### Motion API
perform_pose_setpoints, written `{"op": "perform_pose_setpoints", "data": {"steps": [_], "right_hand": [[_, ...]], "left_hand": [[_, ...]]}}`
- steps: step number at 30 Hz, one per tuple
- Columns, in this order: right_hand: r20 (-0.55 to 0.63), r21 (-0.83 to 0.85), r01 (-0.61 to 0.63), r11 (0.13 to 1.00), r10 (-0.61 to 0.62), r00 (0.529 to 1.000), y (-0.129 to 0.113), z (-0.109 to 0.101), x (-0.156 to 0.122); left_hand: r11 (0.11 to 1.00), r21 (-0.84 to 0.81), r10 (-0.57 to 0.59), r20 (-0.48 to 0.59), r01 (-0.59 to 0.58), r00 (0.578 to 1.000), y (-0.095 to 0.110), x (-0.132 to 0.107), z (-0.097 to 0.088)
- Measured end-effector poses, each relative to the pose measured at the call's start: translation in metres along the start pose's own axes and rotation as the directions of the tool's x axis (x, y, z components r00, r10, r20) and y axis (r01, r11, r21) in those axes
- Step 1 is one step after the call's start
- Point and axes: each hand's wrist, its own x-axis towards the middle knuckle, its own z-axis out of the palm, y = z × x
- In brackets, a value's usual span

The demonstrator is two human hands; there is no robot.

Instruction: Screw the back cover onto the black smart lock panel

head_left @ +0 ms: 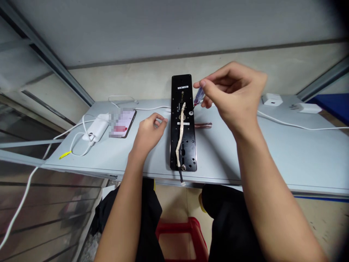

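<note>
A long black door lock panel (188, 138) lies on the shelf in front of me, its inner side up, with screw holes, labels and posts. A cable wrapped in beige tape (180, 136) runs down its length and ends in a white connector over the front edge. My right hand (231, 91) pinches a small screwdriver (200, 95) with a clear purple handle, its tip at a round white spot on the panel's right side. My left hand (152, 131) rests just left of the panel, thumb and forefinger curled together; anything between them is hidden.
A copper-coloured lever handle (204, 125) sticks out right from under the panel. To the left lie a phone (122, 123) and a white power bank (98, 127) with cables. White chargers (272, 99) and a cable are at right. A red stool (181, 229) stands below.
</note>
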Motion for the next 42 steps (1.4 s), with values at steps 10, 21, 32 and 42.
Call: {"op": "perform_pose_setpoints", "data": {"steps": [10,21,32,42], "right_hand": [[0.078,-0.01,-0.039,0.999,0.04,0.996,-0.002,-0.004,-0.002],[0.202,0.066,-0.107,0.992,0.091,0.975,0.008,-0.011,0.001],[0.132,0.051,-0.054,0.997,0.047,0.99,0.002,0.001,-0.004],[0.196,-0.009,-0.066,0.998,0.067,0.978,0.001,-0.005,-0.003]], "left_hand": [[0.961,-0.276,0.031,0.185,0.021,0.982,0.0,0.004,0.025],[0.946,-0.32,0.012,0.198,0.053,0.98,0.001,0.005,0.025],[0.941,-0.335,0.024,0.206,0.047,0.978,0.004,0.005,0.025],[0.918,-0.387,0.022,0.257,0.082,0.966,0.004,0.008,0.022]]}}
